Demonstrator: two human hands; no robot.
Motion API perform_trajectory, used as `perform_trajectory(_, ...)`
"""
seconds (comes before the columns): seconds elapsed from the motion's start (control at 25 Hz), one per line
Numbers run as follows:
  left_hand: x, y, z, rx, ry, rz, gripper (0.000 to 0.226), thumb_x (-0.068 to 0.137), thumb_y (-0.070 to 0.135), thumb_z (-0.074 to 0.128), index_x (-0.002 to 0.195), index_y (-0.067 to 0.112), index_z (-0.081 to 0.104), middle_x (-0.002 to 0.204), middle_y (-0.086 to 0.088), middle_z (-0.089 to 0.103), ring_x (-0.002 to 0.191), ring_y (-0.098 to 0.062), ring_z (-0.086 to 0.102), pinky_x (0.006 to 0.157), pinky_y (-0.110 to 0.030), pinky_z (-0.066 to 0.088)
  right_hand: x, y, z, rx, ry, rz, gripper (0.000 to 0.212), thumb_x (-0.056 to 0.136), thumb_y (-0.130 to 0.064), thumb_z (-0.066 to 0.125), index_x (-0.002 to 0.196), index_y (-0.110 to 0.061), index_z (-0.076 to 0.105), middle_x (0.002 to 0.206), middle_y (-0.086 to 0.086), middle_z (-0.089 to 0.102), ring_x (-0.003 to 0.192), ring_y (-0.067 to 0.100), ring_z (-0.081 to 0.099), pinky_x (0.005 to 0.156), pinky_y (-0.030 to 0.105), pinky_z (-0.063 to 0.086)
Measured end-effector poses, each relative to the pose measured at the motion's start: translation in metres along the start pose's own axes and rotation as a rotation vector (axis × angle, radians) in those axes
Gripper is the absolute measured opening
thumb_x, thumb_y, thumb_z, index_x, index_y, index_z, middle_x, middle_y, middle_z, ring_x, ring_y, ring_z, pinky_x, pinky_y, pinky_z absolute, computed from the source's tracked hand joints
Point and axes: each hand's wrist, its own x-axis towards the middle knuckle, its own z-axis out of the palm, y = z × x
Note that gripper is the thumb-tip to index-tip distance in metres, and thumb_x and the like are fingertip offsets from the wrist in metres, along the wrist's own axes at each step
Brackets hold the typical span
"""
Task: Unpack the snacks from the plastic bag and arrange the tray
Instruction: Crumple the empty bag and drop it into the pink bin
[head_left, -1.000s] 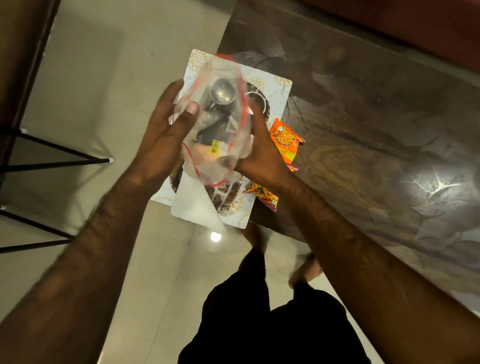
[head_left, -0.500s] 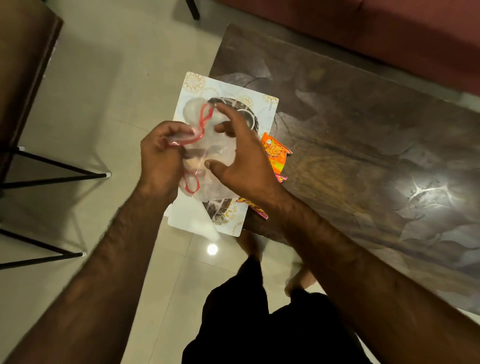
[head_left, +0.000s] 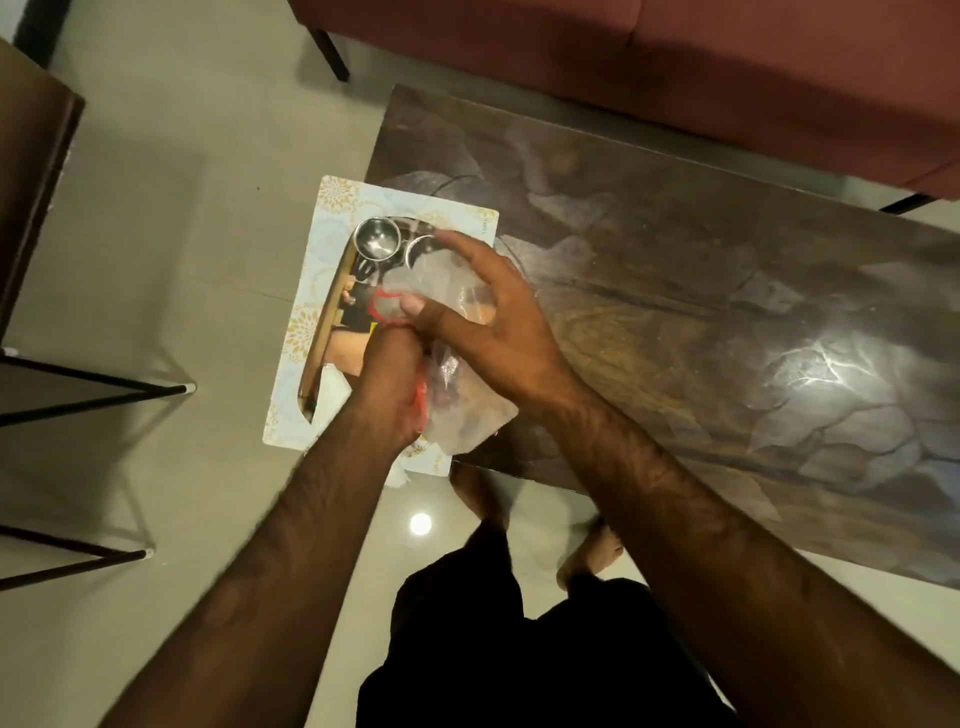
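A clear plastic bag (head_left: 457, 395) with red trim is crumpled between both hands, just above the patterned tray (head_left: 311, 291). My left hand (head_left: 387, 384) is closed around the bag's lower part. My right hand (head_left: 488, 317) presses over the bag from the right, thumb and fingers curled on the plastic. On the tray stand two small steel cups (head_left: 375, 238) and a dark snack packet (head_left: 358, 312), partly hidden by my hands. The orange snack packets seen earlier are hidden under the bag and my right hand.
The tray overhangs the left end of a dark wooden table (head_left: 701, 322). A red sofa (head_left: 675, 62) runs behind the table. A dark stand with thin metal legs (head_left: 78, 395) is at the left on the tiled floor. My feet and dark shorts are below.
The bag, held open and upright a second ago, has been squeezed down into a crumpled bunch. Both hands moved closer together and lower over the tray.
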Motion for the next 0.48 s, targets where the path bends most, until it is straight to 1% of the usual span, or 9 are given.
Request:
perform_trajectory(0.08, -0.007, -0.011, 0.012, 0.057, -0.032, -0.029, 0.033, 0.106, 0.026, 0.044, 0.114, 0.014, 0.074, 0.108, -0.011, 0.078, 0.099, -0.02, 0.077, 0.075, -0.034, 0.063, -0.004, 0.004, -0.014, -0.013, 0.048, 0.009, 0.04, 0.079, -0.043, 0.081, 0.116, -0.03, 0.074, 0.122, -0.01, 0.071, 0.118, 0.013, 0.066, 0.103, 0.044, 0.055)
perform_trajectory(0.12, -0.009, -0.017, 0.017, 0.141, -0.031, -0.024, 0.032, 0.105, 0.023, 0.045, 0.12, 0.009, 0.069, 0.112, -0.015, 0.076, 0.103, -0.024, 0.075, 0.081, -0.038, 0.063, -0.008, 0.006, -0.02, -0.022, 0.077, 0.027, 0.031, 0.075, -0.041, 0.08, 0.103, -0.029, 0.075, 0.11, -0.012, 0.074, 0.109, 0.014, 0.069, 0.098, 0.048, 0.056)
perform_trajectory(0.2, -0.017, -0.029, 0.032, 0.358, -0.023, 0.027, 0.037, 0.097, 0.021, 0.05, 0.127, 0.003, 0.06, 0.121, -0.023, 0.07, 0.112, -0.031, 0.071, 0.094, -0.049, 0.059, -0.017, 0.011, -0.033, -0.023, 0.167, 0.065, 0.02, 0.07, -0.034, 0.077, 0.088, -0.032, 0.066, 0.094, -0.015, 0.07, 0.096, 0.015, 0.07, 0.091, 0.051, 0.057)
perform_trajectory(0.24, -0.022, -0.035, 0.042, 0.471, -0.009, 0.054, 0.046, 0.091, 0.026, 0.051, 0.131, 0.003, 0.054, 0.125, -0.024, 0.066, 0.115, -0.033, 0.068, 0.097, -0.05, 0.057, -0.023, 0.013, -0.039, -0.013, 0.211, 0.077, 0.022, 0.07, -0.03, 0.075, 0.087, -0.034, 0.061, 0.089, -0.017, 0.067, 0.093, 0.016, 0.068, 0.088, 0.052, 0.057)
perform_trajectory(0.28, -0.027, -0.041, 0.049, 0.58, 0.0, 0.11, 0.051, 0.088, 0.029, 0.051, 0.133, 0.005, 0.048, 0.126, -0.021, 0.063, 0.117, -0.031, 0.066, 0.097, -0.048, 0.057, -0.029, 0.016, -0.045, -0.001, 0.244, 0.085, 0.026, 0.071, -0.028, 0.072, 0.09, -0.035, 0.057, 0.088, -0.019, 0.063, 0.091, 0.018, 0.067, 0.087, 0.053, 0.057)
perform_trajectory(0.36, -0.034, -0.053, 0.059, 0.756, -0.026, 0.273, 0.048, 0.095, 0.019, 0.053, 0.14, 0.015, 0.036, 0.128, -0.006, 0.057, 0.118, -0.021, 0.063, 0.096, -0.041, 0.056, -0.043, 0.022, -0.059, 0.004, 0.289, 0.111, 0.042, 0.071, -0.029, 0.067, 0.11, -0.036, 0.053, 0.093, -0.02, 0.061, 0.091, 0.019, 0.068, 0.085, 0.052, 0.059)
perform_trajectory(0.4, -0.037, -0.06, 0.063, 0.824, -0.092, 0.327, 0.055, 0.099, 0.01, 0.053, 0.146, 0.021, 0.029, 0.132, 0.003, 0.053, 0.119, -0.011, 0.06, 0.099, -0.037, 0.055, -0.05, 0.025, -0.069, 0.009, 0.304, 0.133, 0.054, 0.071, -0.03, 0.065, 0.121, -0.037, 0.05, 0.098, -0.019, 0.062, 0.092, 0.02, 0.069, 0.085, 0.051, 0.06)
perform_trajectory(0.44, -0.037, -0.066, 0.066, 0.864, -0.178, 0.339, 0.063, 0.1, 0.004, 0.052, 0.152, 0.026, 0.024, 0.135, 0.01, 0.049, 0.119, 0.001, 0.058, 0.1, -0.03, 0.053, -0.057, 0.028, -0.08, 0.018, 0.313, 0.157, 0.063, 0.071, -0.031, 0.064, 0.13, -0.038, 0.046, 0.103, -0.017, 0.063, 0.095, 0.021, 0.071, 0.086, 0.051, 0.06)
perform_trajectory(0.48, -0.039, -0.073, 0.071, 0.882, -0.268, 0.314, 0.066, 0.1, -0.001, 0.049, 0.154, 0.029, 0.025, 0.135, 0.016, 0.049, 0.116, 0.009, 0.058, 0.097, -0.022, 0.053, -0.063, 0.033, -0.091, 0.025, 0.322, 0.176, 0.069, 0.071, -0.031, 0.064, 0.136, -0.039, 0.043, 0.105, -0.013, 0.065, 0.098, 0.022, 0.071, 0.088, 0.05, 0.06)
